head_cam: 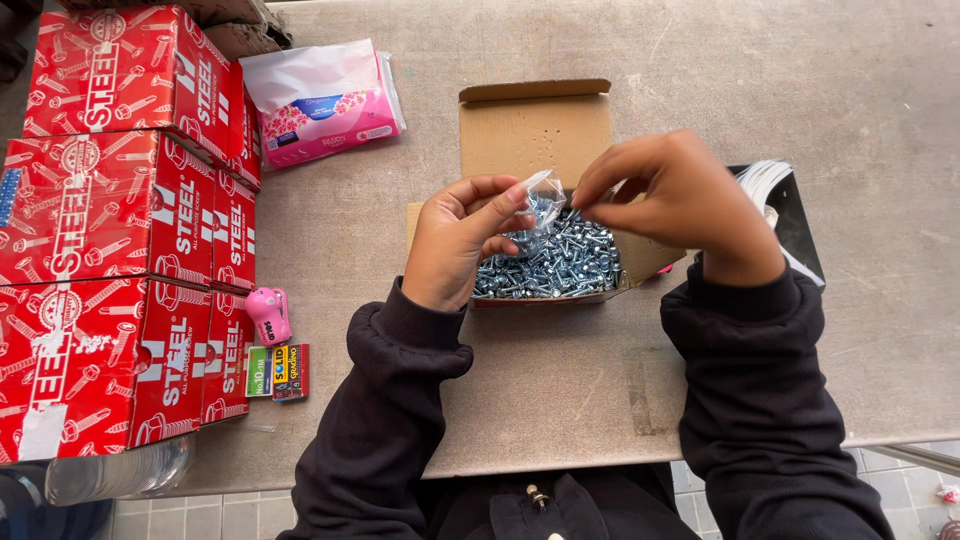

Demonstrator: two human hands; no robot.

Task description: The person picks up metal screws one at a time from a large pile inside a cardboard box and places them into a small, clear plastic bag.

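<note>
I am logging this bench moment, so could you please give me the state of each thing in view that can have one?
Small clear plastic bag: pinched between both hands, held above the screws.
Left hand: grip shut on the bag.
Right hand: grip shut on the bag.
Cardboard box: open, flap up, filled with silver screws.
Red boxes: closed, stacked.
Pink tissue pack: lying flat.
Pink stapler: lying idle.
</note>
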